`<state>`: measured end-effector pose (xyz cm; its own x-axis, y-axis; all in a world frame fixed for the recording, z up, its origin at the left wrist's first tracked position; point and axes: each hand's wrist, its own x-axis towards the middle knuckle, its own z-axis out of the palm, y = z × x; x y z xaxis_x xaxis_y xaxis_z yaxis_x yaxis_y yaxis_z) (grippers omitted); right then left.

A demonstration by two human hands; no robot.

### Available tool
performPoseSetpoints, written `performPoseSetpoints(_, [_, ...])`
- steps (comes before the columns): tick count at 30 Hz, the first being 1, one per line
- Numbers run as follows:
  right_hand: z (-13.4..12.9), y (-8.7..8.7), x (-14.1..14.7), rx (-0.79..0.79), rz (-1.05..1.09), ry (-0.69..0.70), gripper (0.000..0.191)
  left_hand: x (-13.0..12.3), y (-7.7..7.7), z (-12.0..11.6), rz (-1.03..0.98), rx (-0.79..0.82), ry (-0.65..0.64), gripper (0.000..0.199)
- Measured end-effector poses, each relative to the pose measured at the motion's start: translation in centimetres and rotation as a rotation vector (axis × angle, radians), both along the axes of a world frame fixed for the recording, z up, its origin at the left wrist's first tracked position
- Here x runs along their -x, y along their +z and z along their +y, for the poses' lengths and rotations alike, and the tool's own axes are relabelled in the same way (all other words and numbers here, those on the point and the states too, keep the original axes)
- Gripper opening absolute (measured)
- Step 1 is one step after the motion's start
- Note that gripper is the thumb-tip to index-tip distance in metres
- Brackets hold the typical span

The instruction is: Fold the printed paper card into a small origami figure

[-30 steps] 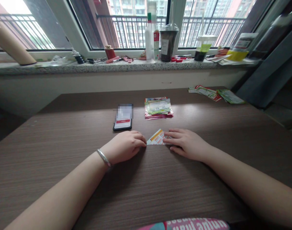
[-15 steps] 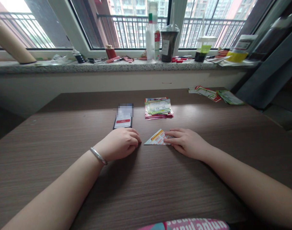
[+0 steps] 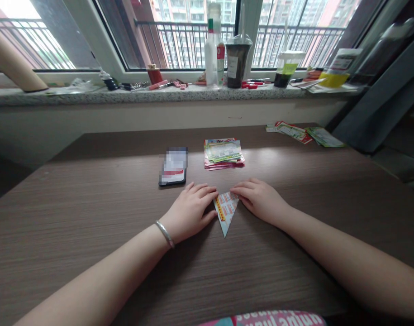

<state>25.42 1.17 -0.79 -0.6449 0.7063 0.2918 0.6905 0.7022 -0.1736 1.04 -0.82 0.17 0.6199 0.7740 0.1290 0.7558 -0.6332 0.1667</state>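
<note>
The spread left hand (image 3: pixel 190 212) touches the pale printed paper triangle (image 3: pixel 226 209) at ten o'clock, the half-curled right hand (image 3: pixel 260 199) (whether pinching, I cannot tell) at two.

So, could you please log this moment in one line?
left hand: touching paper triangle; right hand: at its right corner; phone: face up; card stack: beyond triangle

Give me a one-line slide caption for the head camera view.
A bare left hand and right hand touch a printed paper triangle on a brown wood-grain table, near a black-framed phone.
</note>
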Motion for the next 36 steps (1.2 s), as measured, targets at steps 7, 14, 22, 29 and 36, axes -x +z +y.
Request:
performPoseSetpoints(7, [-1.2, 0.7, 0.8, 0.043, -0.022, -0.059, 0.022, 0.0, -0.2, 0.1, -0.086, 0.009, 0.012, 0.034])
performPoseSetpoints(14, [-2.5, 1.7, 1.8, 0.057, -0.025, -0.03, 0.042, -0.3, 0.1, 0.1, -0.096, -0.015, 0.0, 0.025])
performPoseSetpoints(22, [-2.7, 1.1, 1.7, 0.027, -0.064, -0.037, 0.037, -0.3, 0.2, 0.2, -0.105, 0.027, -0.044, 0.023])
performPoseSetpoints(29, [-1.3, 0.7, 0.6, 0.034, -0.019, 0.126, 0.021, -0.4, 0.2, 0.0, -0.075, -0.035, -0.069, 0.035])
performPoseSetpoints(36, [-1.1, 0.7, 0.3, -0.037, -0.037, 0.056, 0.02, -0.4, 1.0, -0.2, -0.103, -0.128, 0.025, 0.015])
